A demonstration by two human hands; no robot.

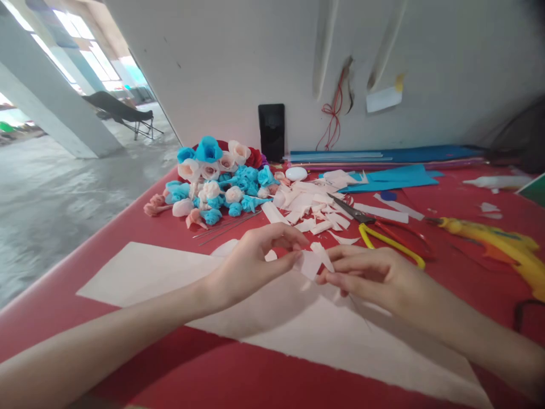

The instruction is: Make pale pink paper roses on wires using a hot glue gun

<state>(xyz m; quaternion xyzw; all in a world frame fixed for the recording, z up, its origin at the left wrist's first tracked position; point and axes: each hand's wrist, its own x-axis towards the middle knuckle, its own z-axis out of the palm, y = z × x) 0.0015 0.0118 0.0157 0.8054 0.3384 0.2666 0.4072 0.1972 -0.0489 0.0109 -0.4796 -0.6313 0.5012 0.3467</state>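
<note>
My left hand (259,258) pinches the left edge of a small pale pink paper piece (309,264). In the fingers of my right hand (368,272) is a pale paper flower bud (322,255), and the paper piece lies against it. A thin wire stem seems to run down from the right fingers, though it is faint. Both hands are above a long cream paper sheet (140,272) spread at a slant on the red table. Just beyond them lies a heap of cut pale paper pieces (304,199).
Blue and pink paper flowers (208,187) are piled at the back left. Scissors (361,216), yellow-handled pliers (394,247) and a yellow glue gun (494,236) lie to the right. A black phone (271,132) leans on the wall, left of blue paper (387,179).
</note>
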